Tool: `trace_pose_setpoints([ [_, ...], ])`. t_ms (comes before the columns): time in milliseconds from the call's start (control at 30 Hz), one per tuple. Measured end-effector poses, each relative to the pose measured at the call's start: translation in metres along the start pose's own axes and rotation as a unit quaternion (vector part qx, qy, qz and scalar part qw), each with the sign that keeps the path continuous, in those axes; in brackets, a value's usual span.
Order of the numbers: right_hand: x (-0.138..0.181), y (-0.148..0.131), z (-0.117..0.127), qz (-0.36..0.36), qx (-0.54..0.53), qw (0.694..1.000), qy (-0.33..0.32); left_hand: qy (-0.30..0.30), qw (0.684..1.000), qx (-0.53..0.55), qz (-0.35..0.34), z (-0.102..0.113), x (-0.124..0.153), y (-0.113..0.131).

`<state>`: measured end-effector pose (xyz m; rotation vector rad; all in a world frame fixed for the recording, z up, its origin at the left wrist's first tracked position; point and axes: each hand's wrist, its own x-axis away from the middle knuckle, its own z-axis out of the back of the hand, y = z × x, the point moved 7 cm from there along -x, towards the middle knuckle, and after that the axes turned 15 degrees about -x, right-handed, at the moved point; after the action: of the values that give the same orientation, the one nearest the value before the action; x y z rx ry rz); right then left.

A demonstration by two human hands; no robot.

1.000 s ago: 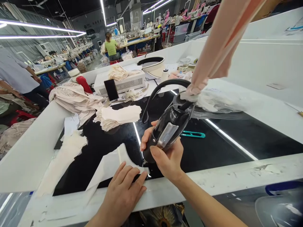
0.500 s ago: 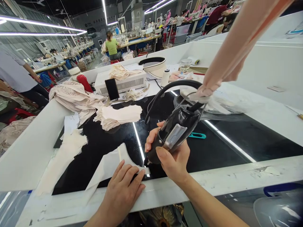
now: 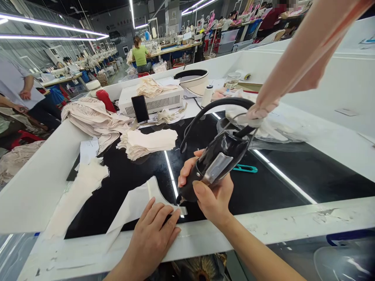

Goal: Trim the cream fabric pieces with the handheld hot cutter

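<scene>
My left hand (image 3: 156, 230) lies flat with its fingers stretched out, pressing a white fabric piece (image 3: 134, 207) on the black table surface near its front edge. The piece has a curved right side and a narrow strip running under my fingertips. My right hand (image 3: 215, 197) is wrapped round a black corded handheld tool (image 3: 212, 164) with a metal plate on its side. The tool is tilted, its small tip low beside the strip; whether it touches the fabric I cannot tell. A pink cloth strip (image 3: 295, 70) and a black cable run up from its top end.
A teal cutter (image 3: 245, 168) lies right of the tool. Behind are stacked cream fabric pieces (image 3: 149, 141), a phone (image 3: 140, 109) and a white vented box (image 3: 166, 100). More cut fabric (image 3: 84, 191) lies left. A white wall (image 3: 35, 183) edges the table. People work beyond.
The tool and my right hand have shifted very slightly left, bringing the tip nearer the strip. My left hand keeps its place on the fabric. The view has tilted a little.
</scene>
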<state>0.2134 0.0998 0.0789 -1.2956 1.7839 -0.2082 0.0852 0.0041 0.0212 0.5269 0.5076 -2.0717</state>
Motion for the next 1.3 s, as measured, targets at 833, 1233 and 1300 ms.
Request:
trace_pose_setpoints([
  [833,0.004,-0.012,0.005,-0.019,0.007,1.000,0.024,-0.007,1.000,-0.008,-0.004,0.005,0.000,-0.004],
  [1233,0.007,-0.009,0.004,-0.027,0.023,0.999,0.022,-0.005,1.000,-0.005,-0.001,0.005,0.000,-0.003],
  [1300,0.007,-0.011,0.005,-0.026,0.022,0.999,0.026,-0.005,1.000,-0.005,-0.003,0.005,0.000,-0.003],
])
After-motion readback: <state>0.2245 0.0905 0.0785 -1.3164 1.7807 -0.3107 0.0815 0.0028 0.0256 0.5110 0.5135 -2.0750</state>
